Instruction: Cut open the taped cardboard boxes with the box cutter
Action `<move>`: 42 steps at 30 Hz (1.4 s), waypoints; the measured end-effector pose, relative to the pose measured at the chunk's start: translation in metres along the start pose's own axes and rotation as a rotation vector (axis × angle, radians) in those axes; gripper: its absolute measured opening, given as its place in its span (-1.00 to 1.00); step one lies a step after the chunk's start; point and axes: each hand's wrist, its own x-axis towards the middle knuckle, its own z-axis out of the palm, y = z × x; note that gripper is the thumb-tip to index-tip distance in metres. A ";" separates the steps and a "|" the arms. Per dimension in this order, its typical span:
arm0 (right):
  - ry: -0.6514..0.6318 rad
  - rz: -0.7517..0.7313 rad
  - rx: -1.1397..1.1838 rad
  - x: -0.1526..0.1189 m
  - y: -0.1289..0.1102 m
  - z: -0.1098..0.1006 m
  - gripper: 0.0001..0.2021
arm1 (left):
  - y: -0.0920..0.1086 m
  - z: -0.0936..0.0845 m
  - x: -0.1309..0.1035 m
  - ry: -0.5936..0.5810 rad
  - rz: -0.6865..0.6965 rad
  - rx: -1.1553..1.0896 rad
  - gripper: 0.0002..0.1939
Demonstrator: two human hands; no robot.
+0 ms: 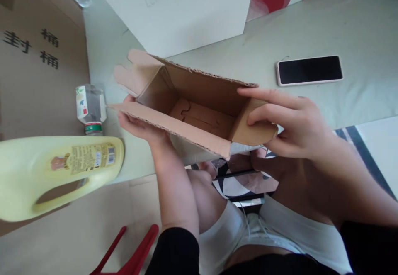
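An open brown cardboard box, with nothing visible inside but its creased bottom, is held tilted above my lap. My left hand grips its left end from below and outside, the fingers partly hidden behind the long front flap. At the right end, my right hand has its index finger along the back edge and another finger on the rounded end flap, the thumb side beneath it. Scalloped flaps stick out at the box's upper left.
A black-screened phone lies on the pale green tablecloth. To the left are a clear bottle, a yellow jug and a large carton. A white board stands behind; red handles are below.
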 end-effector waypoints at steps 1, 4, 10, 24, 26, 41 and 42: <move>0.025 0.005 0.065 -0.001 0.004 0.002 -0.74 | 0.001 0.001 0.000 0.035 0.022 -0.090 -0.56; 0.107 0.034 0.265 -0.004 0.012 0.008 -0.60 | 0.005 0.003 -0.001 0.050 0.095 -0.263 -0.40; 0.275 0.189 0.695 -0.003 0.008 0.017 -0.49 | 0.011 0.005 -0.003 -0.054 0.221 -0.221 -0.33; 0.324 0.052 0.398 -0.003 0.027 0.027 -0.74 | 0.016 0.004 -0.005 -0.145 0.369 -0.071 -0.56; 0.333 0.093 0.391 -0.006 0.027 0.026 -0.76 | 0.018 0.007 -0.008 -0.124 0.354 -0.089 -0.57; 0.309 0.160 0.120 -0.004 0.024 0.049 -0.83 | 0.008 -0.001 -0.010 -0.214 0.375 -0.081 -0.71; 0.347 0.162 0.087 -0.005 0.025 0.051 -0.84 | 0.006 -0.001 -0.009 -0.197 0.371 -0.051 -0.67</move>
